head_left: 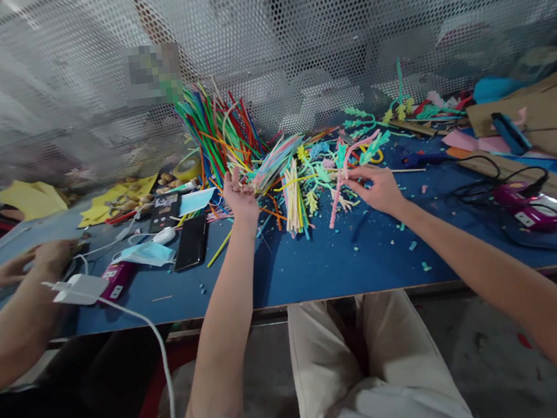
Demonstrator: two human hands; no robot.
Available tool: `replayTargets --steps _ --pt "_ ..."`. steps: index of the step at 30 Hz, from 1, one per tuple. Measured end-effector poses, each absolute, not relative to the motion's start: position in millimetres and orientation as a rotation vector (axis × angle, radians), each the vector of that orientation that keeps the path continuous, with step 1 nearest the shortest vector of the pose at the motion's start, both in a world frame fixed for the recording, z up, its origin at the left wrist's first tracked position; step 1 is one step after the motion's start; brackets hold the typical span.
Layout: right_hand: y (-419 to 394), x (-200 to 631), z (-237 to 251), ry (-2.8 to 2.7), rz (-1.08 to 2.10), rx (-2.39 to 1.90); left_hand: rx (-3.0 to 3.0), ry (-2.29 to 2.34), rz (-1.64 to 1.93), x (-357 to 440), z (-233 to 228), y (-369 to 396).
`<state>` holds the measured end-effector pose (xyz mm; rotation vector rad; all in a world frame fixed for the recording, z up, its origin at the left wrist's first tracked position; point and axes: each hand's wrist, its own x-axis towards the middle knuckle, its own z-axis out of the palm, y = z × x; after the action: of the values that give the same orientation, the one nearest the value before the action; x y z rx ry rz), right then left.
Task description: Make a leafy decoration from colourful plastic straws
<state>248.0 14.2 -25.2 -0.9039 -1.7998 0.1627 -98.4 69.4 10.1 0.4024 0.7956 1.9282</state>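
My right hand [375, 188] pinches a pink pipe cleaner [335, 208] above the table, its fingertips closed near the middle of the stem. A thin pale stick [409, 170] shows to the right of those fingers; whether it is held too I cannot tell. My left hand [241, 196] is turned palm up with fingers apart, beside a bundle of pastel pipe cleaners [280, 158]. Between my hands lies a bundle of pale yellow pipe cleaners [296, 207]. Leaf-shaped twisted pieces [322, 174] in green and yellow lie close to my right hand.
Tall multicoloured pipe cleaners [212, 132] stand against the mesh panel [315, 50]. Left are a black phone [190, 243], a face mask [145, 254], a white charger [80, 289] and a co-worker's hand [55, 256]. Right are a blue glue gun [423, 157], cables and cardboard [534, 113].
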Motion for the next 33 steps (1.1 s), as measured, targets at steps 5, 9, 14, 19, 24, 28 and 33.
replayTargets --steps 5,9,14,19,24,28,33 --pt "15 249 -27 -1.810 0.160 -0.901 0.464 0.837 1.914 -100 10 65" --pt "15 249 -26 -1.811 0.156 -0.874 0.437 0.895 1.952 -100 9 62" --pt "14 247 -25 -1.785 0.189 -0.860 0.441 0.959 1.921 -100 8 60" --pt "13 247 -24 -1.788 0.208 -0.856 0.479 0.910 1.967 -100 7 59" --pt "15 249 -26 -1.792 0.208 -0.871 0.402 0.910 2.018 -106 8 59" --pt "16 250 -28 -1.803 0.210 -0.876 0.384 0.883 2.018 -108 7 61" --pt "15 250 -27 -1.809 0.220 -0.895 0.408 0.836 2.021 -109 4 63"
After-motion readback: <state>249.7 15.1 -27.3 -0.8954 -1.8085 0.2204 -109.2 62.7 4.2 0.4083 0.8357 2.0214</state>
